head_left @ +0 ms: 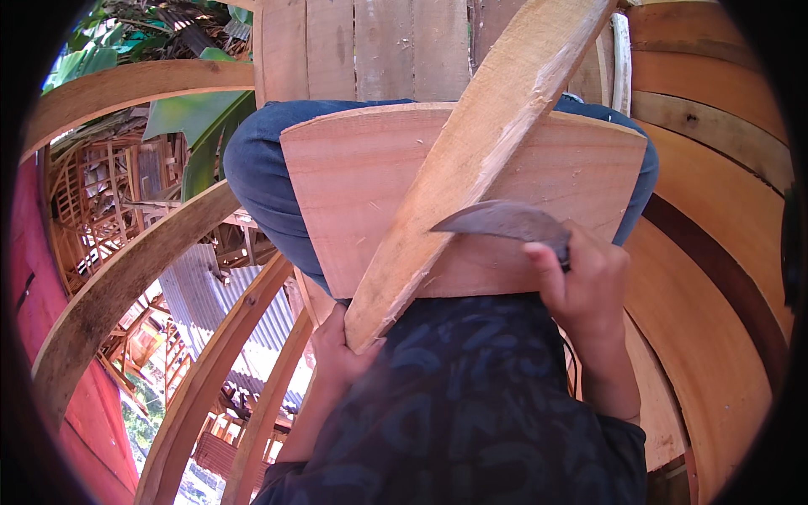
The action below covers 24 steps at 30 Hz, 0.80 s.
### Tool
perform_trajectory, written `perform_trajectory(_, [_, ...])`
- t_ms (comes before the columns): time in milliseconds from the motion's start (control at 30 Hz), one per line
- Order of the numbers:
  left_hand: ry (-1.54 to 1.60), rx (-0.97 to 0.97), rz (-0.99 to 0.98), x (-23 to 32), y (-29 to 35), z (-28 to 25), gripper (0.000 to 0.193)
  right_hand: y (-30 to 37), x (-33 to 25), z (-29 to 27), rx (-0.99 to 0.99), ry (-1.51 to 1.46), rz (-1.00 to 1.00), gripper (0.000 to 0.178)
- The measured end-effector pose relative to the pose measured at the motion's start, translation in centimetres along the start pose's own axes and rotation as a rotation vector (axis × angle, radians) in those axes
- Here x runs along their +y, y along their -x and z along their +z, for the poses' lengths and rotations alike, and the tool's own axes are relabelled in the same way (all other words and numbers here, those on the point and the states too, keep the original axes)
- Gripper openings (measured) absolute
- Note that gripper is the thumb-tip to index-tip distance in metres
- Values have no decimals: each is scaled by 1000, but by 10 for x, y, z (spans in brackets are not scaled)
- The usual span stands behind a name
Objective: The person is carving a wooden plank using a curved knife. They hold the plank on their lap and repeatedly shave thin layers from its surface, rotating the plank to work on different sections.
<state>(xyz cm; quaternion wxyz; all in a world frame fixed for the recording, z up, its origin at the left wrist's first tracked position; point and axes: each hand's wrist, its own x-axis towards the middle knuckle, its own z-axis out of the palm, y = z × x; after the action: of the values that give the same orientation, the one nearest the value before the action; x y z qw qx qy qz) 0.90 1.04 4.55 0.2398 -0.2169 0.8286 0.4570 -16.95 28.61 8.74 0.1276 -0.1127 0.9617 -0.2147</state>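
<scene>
Across my lap lies a broad, flat wooden board (353,185) with a curved far edge. A long, pale wooden slat (459,168) rests slantwise over it, running from near my waist up to the far right. My left hand (338,347) is closed round the slat's near end, its fingers partly hidden beneath. In my right hand (593,282) is a knife with a dark, curved blade (505,220). The handle is mostly covered by my fingers. The blade points left, and its tip overlaps the slat's right edge; whether it touches the wood I cannot tell.
Wooden planks (387,50) lie ahead of my knees. Curved ribs (126,286) stand on the left, with corrugated metal sheets (202,286) visible beyond them. On the right rises a wall of curved planks (707,227). A green leaf (198,126) hangs at the left.
</scene>
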Motion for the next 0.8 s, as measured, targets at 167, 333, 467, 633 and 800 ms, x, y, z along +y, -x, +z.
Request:
perform_trajectory(167, [-78,48,11,15,1,-4,50,-7,-7,16,10,42,-50,52])
perform_trajectory(333, [-40,35,-45,22,-1,-3,48,-16,11,9,89,196,-78,54])
perform_trajectory(467, [-25,14,-25,18,-8,-1,48,-16,13,13,134,208,-52,54])
perform_trajectory(633, [-82,-18,21,3,-10,-3,50,-37,95,-8,437,95,431,61])
perform_trajectory(800, [-49,-15,-5,-4,-5,-4,51,-25,126,-63,493,0,438,59])
